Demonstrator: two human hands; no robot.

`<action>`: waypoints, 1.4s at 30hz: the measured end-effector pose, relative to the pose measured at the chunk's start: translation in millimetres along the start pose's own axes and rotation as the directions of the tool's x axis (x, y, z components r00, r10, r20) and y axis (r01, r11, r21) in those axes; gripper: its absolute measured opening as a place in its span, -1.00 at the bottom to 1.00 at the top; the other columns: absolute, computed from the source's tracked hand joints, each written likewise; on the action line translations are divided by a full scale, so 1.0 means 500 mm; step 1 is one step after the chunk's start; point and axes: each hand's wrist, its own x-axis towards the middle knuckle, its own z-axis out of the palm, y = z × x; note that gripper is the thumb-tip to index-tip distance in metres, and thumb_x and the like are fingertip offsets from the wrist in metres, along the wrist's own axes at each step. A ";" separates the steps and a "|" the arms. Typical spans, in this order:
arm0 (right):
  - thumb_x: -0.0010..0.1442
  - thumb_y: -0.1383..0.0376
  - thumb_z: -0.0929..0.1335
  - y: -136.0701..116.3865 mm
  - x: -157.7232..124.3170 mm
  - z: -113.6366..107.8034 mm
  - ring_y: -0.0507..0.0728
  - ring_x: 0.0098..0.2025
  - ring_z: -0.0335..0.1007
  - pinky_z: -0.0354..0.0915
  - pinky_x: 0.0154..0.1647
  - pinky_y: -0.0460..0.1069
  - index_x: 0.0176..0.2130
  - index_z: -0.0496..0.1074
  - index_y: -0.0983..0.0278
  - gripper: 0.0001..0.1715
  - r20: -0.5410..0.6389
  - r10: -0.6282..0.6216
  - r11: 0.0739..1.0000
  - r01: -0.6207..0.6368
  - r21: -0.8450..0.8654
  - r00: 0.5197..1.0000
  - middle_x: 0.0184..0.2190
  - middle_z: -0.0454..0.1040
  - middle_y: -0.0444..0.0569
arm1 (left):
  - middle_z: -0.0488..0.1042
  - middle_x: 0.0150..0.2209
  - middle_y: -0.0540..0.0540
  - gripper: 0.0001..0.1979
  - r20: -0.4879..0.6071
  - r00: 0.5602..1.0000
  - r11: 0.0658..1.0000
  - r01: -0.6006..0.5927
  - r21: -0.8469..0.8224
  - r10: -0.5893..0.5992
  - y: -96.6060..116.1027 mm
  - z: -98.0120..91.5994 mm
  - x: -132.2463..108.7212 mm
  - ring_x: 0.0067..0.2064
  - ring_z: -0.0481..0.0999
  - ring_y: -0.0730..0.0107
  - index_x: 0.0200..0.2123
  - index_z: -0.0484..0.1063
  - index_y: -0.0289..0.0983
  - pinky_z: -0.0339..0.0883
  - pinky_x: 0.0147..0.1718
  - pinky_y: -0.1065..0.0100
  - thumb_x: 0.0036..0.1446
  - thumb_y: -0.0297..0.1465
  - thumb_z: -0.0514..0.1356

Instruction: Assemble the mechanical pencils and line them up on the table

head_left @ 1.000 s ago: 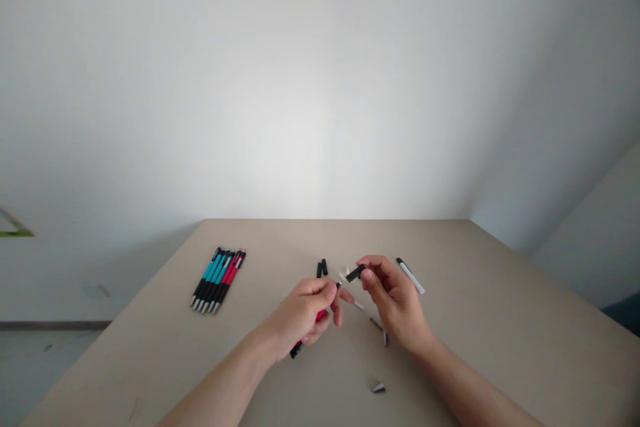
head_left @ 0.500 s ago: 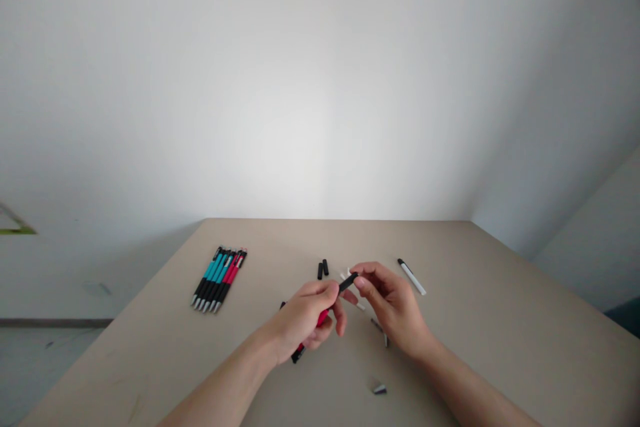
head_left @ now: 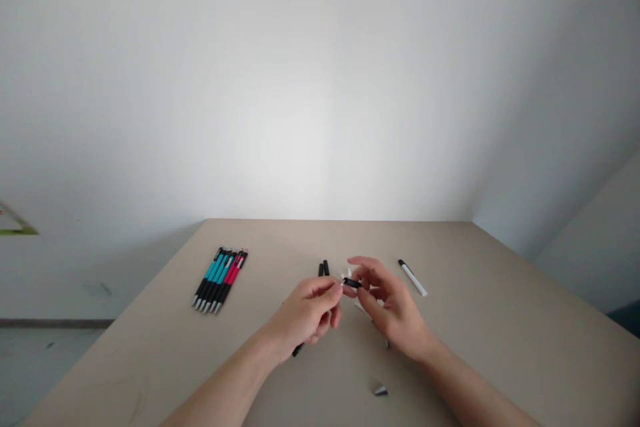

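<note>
Over the middle of the table my left hand (head_left: 315, 307) is closed on a pen, whose barrel is mostly hidden by the fingers. A small pale end piece (head_left: 343, 279) shows at its fingertips. Between the thumb and fingers of my right hand (head_left: 387, 307) is a short black rubber grip (head_left: 352, 283), lying almost level and pointing at the left fingertips. Whether the grip touches the pale end is too small to tell. Below my left hand the end of a black piece (head_left: 299, 349) sticks out. Just behind the hands lie two black grips (head_left: 323, 269).
A row of blue and red pens with black grips (head_left: 220, 280) lies at the left of the table (head_left: 280, 240). To the right is a white pen barrel with a black end (head_left: 413, 278). Small silvery cone tips (head_left: 381, 390) lie near the front. White pieces (head_left: 359, 305) are partly behind my right hand.
The black grip has turned from slanted to nearly level, and a pale end now shows between it and my left fingers. The red barrel seen in my left hand is now hidden.
</note>
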 end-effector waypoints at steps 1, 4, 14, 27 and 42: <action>0.18 0.34 0.27 0.001 0.001 0.001 0.03 -0.42 0.29 0.27 -0.43 -0.09 -0.07 0.37 0.24 -0.71 0.009 -0.006 1.000 0.006 -0.028 1.000 -0.32 0.40 -0.05 | 0.26 -0.59 0.09 -0.60 0.004 1.000 1.000 0.000 0.002 0.000 -0.001 0.000 0.001 -0.73 -0.06 0.69 -0.12 0.41 -0.30 -0.25 -0.76 0.52 0.17 -0.11 0.07; 0.26 0.33 0.20 0.004 0.003 0.002 0.05 -0.34 0.33 0.30 -0.35 -0.07 0.05 0.38 0.18 -0.61 0.075 -0.050 0.996 0.055 -0.066 0.996 -0.25 0.40 -0.01 | 0.26 -0.59 0.09 -0.61 0.018 1.000 1.000 0.002 -0.001 -0.002 -0.005 -0.001 0.003 -0.73 -0.05 0.69 -0.13 0.40 -0.30 -0.24 -0.76 0.52 0.17 -0.11 0.07; 0.19 0.32 0.29 -0.013 0.002 0.005 0.01 -0.50 0.26 0.17 -0.55 -0.12 -0.08 0.43 0.26 -0.72 0.105 0.045 0.993 -0.033 -0.111 0.993 -0.43 0.47 -0.08 | 0.26 -0.59 0.08 -0.64 -0.015 1.000 1.000 -0.007 -0.001 0.007 -0.001 0.000 -0.001 -0.71 -0.04 0.68 -0.17 0.40 -0.30 -0.23 -0.75 0.52 0.18 -0.13 0.07; 0.17 0.10 0.36 0.011 0.010 0.010 0.00 -0.50 0.29 0.20 -0.64 -0.14 -0.26 0.35 0.30 -0.70 -0.009 0.179 0.911 -0.162 0.379 0.984 -0.30 0.52 0.05 | 0.29 -0.58 0.06 -0.62 0.053 0.998 1.000 0.015 -0.021 -0.014 -0.019 -0.006 0.007 -0.73 -0.05 0.69 -0.17 0.41 -0.30 -0.22 -0.76 0.52 0.21 -0.12 0.02; 0.18 0.07 0.35 0.003 0.012 0.007 -0.03 -0.52 0.15 0.11 -0.59 -0.13 -0.27 0.41 0.32 -0.66 0.112 0.175 0.924 -0.203 0.324 0.978 -0.51 0.35 -0.11 | 0.38 -0.59 -0.02 -0.74 0.130 0.990 0.988 0.066 -0.138 -0.048 -0.012 0.001 0.004 -0.71 0.00 0.65 -0.21 0.31 -0.29 -0.20 -0.74 0.52 0.23 -0.22 0.00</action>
